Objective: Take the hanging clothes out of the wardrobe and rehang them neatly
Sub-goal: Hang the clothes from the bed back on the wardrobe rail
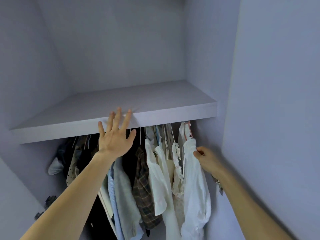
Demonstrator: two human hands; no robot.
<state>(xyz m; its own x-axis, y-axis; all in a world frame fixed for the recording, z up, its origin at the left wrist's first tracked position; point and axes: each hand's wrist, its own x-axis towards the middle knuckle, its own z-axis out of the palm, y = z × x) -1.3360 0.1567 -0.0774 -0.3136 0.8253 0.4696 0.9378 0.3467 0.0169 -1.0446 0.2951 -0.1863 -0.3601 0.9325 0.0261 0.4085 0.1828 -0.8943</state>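
Hanging under the shelf's (121, 108) right end, the white shirt (194, 172) sits last in the row of clothes (138, 174). Right hand (205, 159) pinches its shoulder, apparently at the pink hanger (188, 131). Left hand (116, 134) is released, fingers (118, 116) spread, raised across the shelf's front edge. Wardrobe wall (273, 101) stands just right.

The left hand (115, 135) reaches up at centre frame on a bare outstretched forearm, palm away and fingers spread wide, while the right hand (206, 159), lower at centre right, has its grip pinched closed.
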